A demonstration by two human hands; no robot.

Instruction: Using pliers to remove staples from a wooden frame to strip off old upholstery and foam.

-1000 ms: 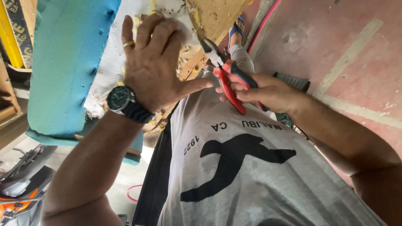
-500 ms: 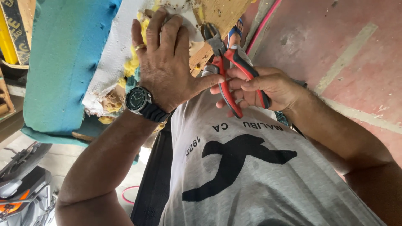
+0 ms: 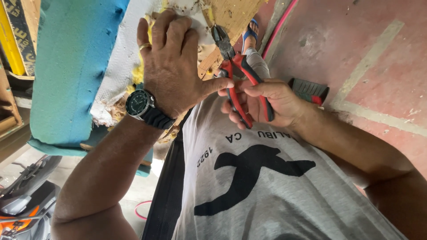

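My left hand [image 3: 175, 66], with a ring and a dark wristwatch [image 3: 141, 106], presses flat on the white padding [image 3: 120, 62] of an upholstered piece with teal fabric [image 3: 73, 66] and a bare wooden frame [image 3: 233, 18]. My right hand [image 3: 267, 100] grips red-handled pliers [image 3: 238, 75]; their jaws point up at the wooden frame just right of my left fingers. My left thumb touches the pliers' handles. Yellow foam crumbs show under the padding.
A red and green tool [image 3: 310, 91] lies on the reddish concrete floor [image 3: 356, 53] behind my right wrist. A pink cable [image 3: 278, 33] runs along the floor. A foot in a blue sandal [image 3: 250, 35] shows beyond the pliers. A dark machine [image 3: 22, 200] sits at lower left.
The pliers have moved up and left, from beside the frame to its wooden edge. My left hand stays pressed on the padding.
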